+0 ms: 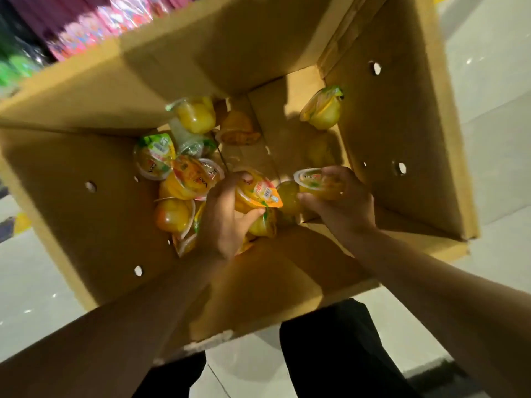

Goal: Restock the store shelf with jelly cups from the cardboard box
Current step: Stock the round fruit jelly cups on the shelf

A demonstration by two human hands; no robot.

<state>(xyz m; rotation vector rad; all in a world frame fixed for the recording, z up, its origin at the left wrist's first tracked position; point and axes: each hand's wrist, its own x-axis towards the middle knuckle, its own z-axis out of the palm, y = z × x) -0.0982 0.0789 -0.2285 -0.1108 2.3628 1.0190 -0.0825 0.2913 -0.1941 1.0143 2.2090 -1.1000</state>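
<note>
- Jelly cups [184, 179] all sit inside the cardboard box [94, 225]; two of them are in hand, the rest lie loose on the box bottom, mostly piled on the left side.
- Nearest: dark trousers [330, 354] and pale floor tiles [34, 297] right under the box's near flap. Anything dropped past that edge prob. hits tile, and a foil lid could split.
- Left hand [227, 216]: fingers & thumb curled round an orange-lidded cup [255, 193], with another yellow cup [263, 225] pressed just under it. Risk: the lower one may not be properly held and could slip out on the lift.
- Right hand [342, 199]: fingers wrapped round a white-rimmed cup [313, 182], held sideways by its body. A hard squeeze may pop the seal.
- Pile at left: cups lean on each other at odd angles, so pulling one may roll others.
- Far right corner: lone green-lidded cup [324, 110] tipped against the wall, easy to overlook.
- Beyond the box: pink packets [94, 27] on the store shelf [26, 53]. The tall far flap stands btwn hands & shelf, and a forearm could catch it.
</note>
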